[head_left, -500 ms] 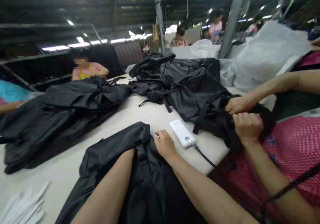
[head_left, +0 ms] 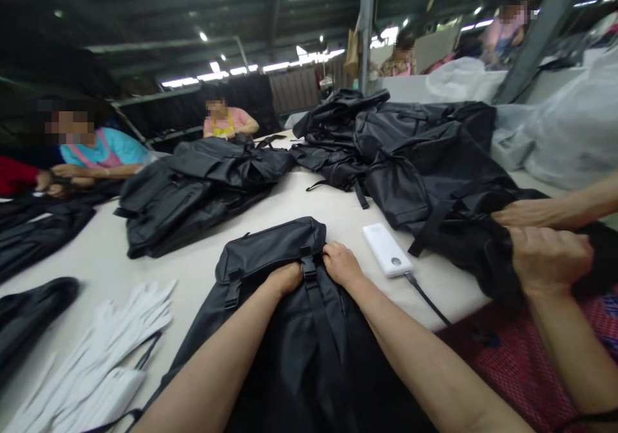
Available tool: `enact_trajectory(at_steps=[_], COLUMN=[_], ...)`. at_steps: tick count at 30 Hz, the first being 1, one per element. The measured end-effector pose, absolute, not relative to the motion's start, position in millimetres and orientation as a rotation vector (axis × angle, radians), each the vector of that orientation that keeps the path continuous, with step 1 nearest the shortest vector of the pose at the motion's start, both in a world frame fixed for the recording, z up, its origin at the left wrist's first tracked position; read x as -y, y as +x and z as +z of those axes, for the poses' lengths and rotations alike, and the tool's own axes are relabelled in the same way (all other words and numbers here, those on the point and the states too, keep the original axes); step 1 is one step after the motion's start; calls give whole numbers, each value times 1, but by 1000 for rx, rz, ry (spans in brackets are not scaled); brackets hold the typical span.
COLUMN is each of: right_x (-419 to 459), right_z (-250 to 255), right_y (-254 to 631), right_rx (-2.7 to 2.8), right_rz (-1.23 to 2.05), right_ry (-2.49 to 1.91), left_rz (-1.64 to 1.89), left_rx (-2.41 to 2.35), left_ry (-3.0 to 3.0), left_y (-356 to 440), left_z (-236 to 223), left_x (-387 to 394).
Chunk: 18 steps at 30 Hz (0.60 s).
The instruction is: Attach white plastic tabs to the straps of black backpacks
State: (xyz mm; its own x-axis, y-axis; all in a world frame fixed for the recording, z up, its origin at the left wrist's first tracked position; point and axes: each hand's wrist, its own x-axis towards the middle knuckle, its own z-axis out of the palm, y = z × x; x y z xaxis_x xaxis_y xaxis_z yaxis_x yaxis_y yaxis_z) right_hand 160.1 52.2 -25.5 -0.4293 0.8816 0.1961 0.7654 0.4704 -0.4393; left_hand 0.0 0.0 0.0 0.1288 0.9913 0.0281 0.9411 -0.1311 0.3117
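Observation:
A black coated-fabric backpack (head_left: 294, 349) lies on the pale worktable (head_left: 270, 240) right in front of me, its top edge facing away. My left hand (head_left: 284, 278) and my right hand (head_left: 342, 264) both grip its top, one on each side of a central webbing strap with a buckle (head_left: 309, 269). The bag's lower part runs out of view beneath my forearms. A white power bank (head_left: 387, 249) with a black cable lies just beyond my right hand, not touching it.
A co-worker's two hands (head_left: 545, 240) grip another black bag at the right. Several black bags (head_left: 203, 195) lie heaped across the table, with white gloves (head_left: 96, 356) at the front left. Seated co-workers and large white plastic sacks (head_left: 574, 130) surround the table.
My view has swung left. My left hand has come out from under the bag's top and now grips it. My right hand has moved from the table onto the bag.

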Motion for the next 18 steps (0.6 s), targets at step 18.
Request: enact_trajectory(at_steps=[18], right_x=[-33], right_z=[19], right_y=[125], right_rx=[2289], right_rz=[43], right_ry=[-1137], left_rz=[234], left_rx=[-2425], left_ry=[2203], left_y=[-82], left_z=[10], left_x=[62])
